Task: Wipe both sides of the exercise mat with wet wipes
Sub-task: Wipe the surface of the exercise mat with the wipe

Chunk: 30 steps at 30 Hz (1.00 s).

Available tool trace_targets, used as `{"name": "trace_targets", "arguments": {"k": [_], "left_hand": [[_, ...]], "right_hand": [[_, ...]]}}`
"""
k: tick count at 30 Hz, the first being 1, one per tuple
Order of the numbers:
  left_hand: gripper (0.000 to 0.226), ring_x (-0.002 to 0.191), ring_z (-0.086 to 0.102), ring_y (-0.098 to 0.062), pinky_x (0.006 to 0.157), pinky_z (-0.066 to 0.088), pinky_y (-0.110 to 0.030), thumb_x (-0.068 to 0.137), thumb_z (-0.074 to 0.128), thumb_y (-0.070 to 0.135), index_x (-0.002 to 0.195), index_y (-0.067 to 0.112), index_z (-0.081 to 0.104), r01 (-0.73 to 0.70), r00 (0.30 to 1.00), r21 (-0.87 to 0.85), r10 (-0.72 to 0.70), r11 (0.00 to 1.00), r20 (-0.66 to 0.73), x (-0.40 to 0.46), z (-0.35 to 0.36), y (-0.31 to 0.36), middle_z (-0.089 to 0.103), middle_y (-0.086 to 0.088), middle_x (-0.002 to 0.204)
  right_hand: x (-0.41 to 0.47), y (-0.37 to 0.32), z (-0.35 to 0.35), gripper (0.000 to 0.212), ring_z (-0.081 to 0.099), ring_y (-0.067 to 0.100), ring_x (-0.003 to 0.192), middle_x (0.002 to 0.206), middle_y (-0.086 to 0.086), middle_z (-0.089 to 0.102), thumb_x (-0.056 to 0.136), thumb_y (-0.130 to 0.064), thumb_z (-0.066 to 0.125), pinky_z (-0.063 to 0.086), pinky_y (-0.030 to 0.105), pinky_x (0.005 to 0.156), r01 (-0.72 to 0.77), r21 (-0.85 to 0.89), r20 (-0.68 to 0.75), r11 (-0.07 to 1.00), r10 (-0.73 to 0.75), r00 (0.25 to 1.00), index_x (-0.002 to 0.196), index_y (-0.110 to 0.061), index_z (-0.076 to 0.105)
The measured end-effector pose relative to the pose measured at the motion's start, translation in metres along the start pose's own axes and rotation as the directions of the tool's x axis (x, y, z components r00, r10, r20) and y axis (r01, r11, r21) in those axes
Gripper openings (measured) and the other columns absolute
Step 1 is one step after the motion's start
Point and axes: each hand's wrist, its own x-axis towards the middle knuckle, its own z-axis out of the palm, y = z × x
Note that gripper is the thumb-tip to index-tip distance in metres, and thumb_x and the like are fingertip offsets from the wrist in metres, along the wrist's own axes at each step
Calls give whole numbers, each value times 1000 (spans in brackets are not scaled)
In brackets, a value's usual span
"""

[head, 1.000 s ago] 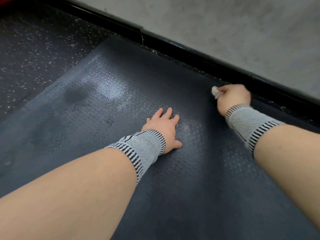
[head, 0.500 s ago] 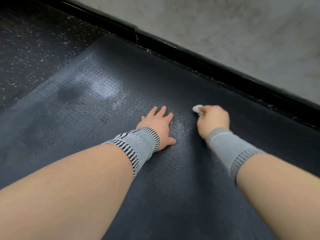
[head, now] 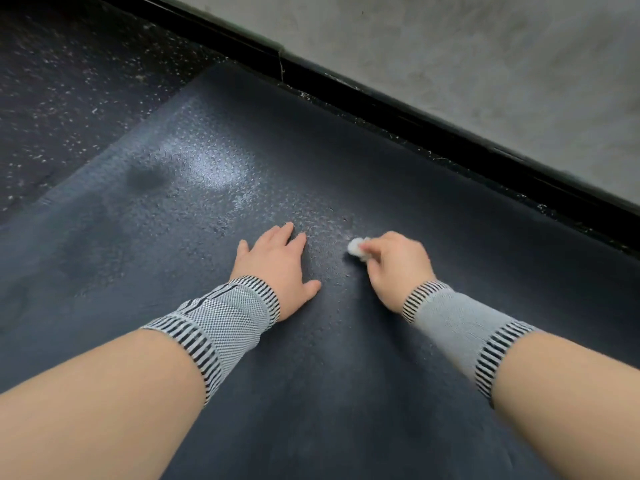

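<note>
Right hand [head: 398, 268] pinches the balled, soft wipe [head: 357, 247] at its fingertips; left hand [head: 277, 263] beside it spread flat, pinning the floppy mat [head: 346, 393]

Open exercise mat [head: 346, 393] all round — black baseboard [head: 433, 129] and wall [head: 485, 64] along its far edge.
</note>
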Motion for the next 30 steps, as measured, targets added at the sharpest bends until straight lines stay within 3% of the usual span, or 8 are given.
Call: {"name": "trace_targets", "arguments": {"k": [3, 8, 12, 15, 17, 22, 26, 30], "left_hand": [[95, 151, -2, -20, 118, 12, -55, 87, 52, 64, 157, 20, 6, -48, 996, 61, 42, 997, 82, 2, -6, 1, -5, 0, 165], [102, 151, -7, -20, 118, 9, -56, 84, 57, 62, 157, 21, -2, -77, 987, 89, 63, 993, 150, 3, -9, -3, -14, 0, 164], [104, 151, -7, -19, 117, 11, -57, 84, 59, 63, 156, 21, -2, -79, 989, 82, 67, 994, 134, 3, -8, -5, -14, 2, 164], [104, 151, -7, -18, 117, 12, -58, 83, 60, 63, 156, 21, 0, -83, 990, 68, 75, 994, 121, 3, -5, -5, -13, 2, 164], [103, 151, -8, -18, 117, 12, -58, 83, 60, 62, 156, 21, 0, -82, 990, 66, 73, 994, 119, 3, -5, -5, -13, 2, 164], [103, 151, -8, -20, 117, 11, -59, 85, 59, 62, 157, 21, -3, -78, 988, 57, 69, 995, 136, 4, -5, -5, -14, 1, 164], [104, 151, -9, -20, 117, 11, -59, 85, 60, 60, 156, 20, -4, -69, 988, 53, 61, 996, 139, 3, -5, -4, -15, 1, 164], [103, 151, -10, -20, 117, 9, -60, 86, 58, 61, 156, 20, -5, -86, 986, 77, 74, 993, 152, 2, -6, -5, -16, 0, 163]], "right_hand": [[11, 8, -17, 24, 58, 23, 103, 104, 1, 64, 93, -23, 52, 37, 22, 84, 64, -33, 50, 997, -62, 997, 110, -26, 69], [66, 3, -29, 24, 61, 27, 103, 104, 7, 67, 95, -23, 50, 40, 24, 76, -416, 262, -164, 871, 465, 870, 106, -15, 69], [47, -30, -1, 35, 59, 29, 102, 113, 7, 59, 91, -11, 48, 46, 28, 85, -60, -84, -39, 995, 57, 998, 114, -32, 65], [16, -25, -5, 30, 58, 21, 104, 110, 0, 62, 93, -16, 51, 40, 22, 88, 294, -68, 218, 953, -273, 937, 114, -32, 67], [18, -15, -20, 22, 60, 14, 101, 104, -6, 66, 91, -27, 59, 39, 17, 84, 262, -35, 309, 964, -239, 921, 109, -30, 70], [51, -7, -24, 24, 61, 28, 102, 107, 7, 68, 95, -27, 52, 43, 24, 84, -283, 153, -160, 947, 307, 938, 108, -20, 71], [19, -28, 9, 34, 56, 25, 106, 111, 2, 56, 93, -11, 47, 42, 27, 94, 28, 20, -32, 999, -27, 999, 108, -33, 68], [-4, -13, -19, 23, 58, 15, 105, 105, -7, 64, 91, -19, 57, 36, 15, 88, 280, -11, 382, 960, -255, 889, 105, -30, 72]]}}
